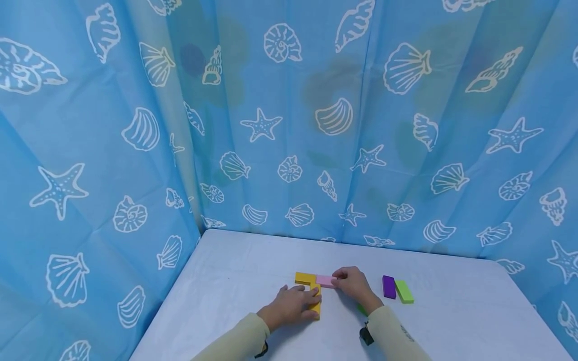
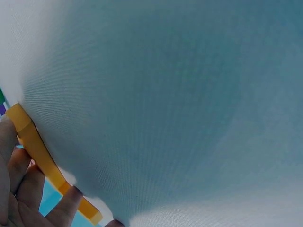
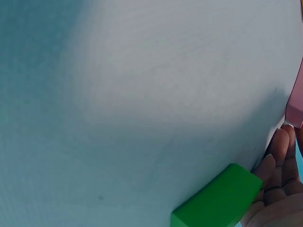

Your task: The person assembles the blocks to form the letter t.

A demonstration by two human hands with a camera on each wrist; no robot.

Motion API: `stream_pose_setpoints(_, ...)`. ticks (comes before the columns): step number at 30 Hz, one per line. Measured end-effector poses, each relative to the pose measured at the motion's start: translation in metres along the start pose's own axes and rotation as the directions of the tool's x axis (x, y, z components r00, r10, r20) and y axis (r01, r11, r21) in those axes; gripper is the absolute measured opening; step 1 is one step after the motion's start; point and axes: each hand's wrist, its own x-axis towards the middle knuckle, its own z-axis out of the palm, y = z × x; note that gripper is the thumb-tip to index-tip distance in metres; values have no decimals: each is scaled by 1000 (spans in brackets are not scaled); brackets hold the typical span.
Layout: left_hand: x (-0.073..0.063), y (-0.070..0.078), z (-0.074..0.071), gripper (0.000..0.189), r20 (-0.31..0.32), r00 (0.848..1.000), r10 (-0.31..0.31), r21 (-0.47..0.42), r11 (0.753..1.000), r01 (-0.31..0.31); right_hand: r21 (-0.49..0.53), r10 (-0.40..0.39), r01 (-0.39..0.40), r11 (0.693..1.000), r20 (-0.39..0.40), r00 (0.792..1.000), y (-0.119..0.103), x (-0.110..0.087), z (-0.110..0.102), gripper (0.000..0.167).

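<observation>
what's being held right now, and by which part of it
The right hand holds the pink block by its right end, seen from the head camera. The left hand only touches the yellow blocks.

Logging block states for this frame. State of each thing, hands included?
Left hand: fingers on orange strip
Right hand: pinching pink block
Orange strip: lengthwise, block count unclear
Far orange block: crosswise, flat
Pink block: held at right end
Purple block: flat, not held
Lime block: flat, angled, not held
Dark green block: partly hidden, not held
Curtain: hanging in folds
</observation>
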Motion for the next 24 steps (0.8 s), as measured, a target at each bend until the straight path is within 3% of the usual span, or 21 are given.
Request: stream_pose_setpoints(24, -3, 0, -2, 54, -7, 1000, 6, -7, 1000, -6, 0, 1, -1, 1000, 10, 1000, -4, -4, -2, 22)
